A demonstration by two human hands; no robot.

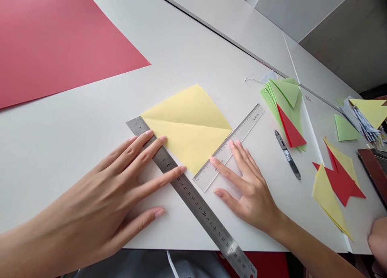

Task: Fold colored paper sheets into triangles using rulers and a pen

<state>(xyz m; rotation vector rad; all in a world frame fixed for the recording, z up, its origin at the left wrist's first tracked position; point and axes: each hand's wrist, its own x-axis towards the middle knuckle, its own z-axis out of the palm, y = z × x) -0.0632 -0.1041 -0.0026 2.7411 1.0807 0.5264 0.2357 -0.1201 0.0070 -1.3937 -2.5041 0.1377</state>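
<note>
Head view: looking down on a white table [75,157], with both hands at the centre and lower left.

Left hand: a left hand [99,185] lies at 8 o'clock, open and spread, not gripping. Its fingertips rest on a steel ruler [181,193], and its thumb lies on the table.

Right hand: a right hand [249,193] lies at 5 o'clock, also open and spread. Its fingertips rest on a clear plastic ruler [228,149]; nothing is grasped.

Yellow paper: a folded yellow paper [187,128] lies flat just above centre, a crease crossing it. Its lower edges meet both rulers, which form a V around its bottom corner.

Steel ruler: it runs from the paper's left corner toward 5 o'clock, past the table edge.

Clear ruler: it runs from below the paper toward 2 o'clock.

Nearby: a red sheet [54,40] lies at 10 o'clock. A stack of green paper [281,104], topped by a red triangle [290,126], sits between 2 and 3 o'clock. A black marker [287,155] lies at 3 o'clock, just beside it.

Far right: red and yellow cut pieces [338,185] lie at 4 o'clock. A bundle of paper strips [364,122] sits at 3 o'clock. Another person's hand [377,237] shows at the edge, partly out of frame.
</note>
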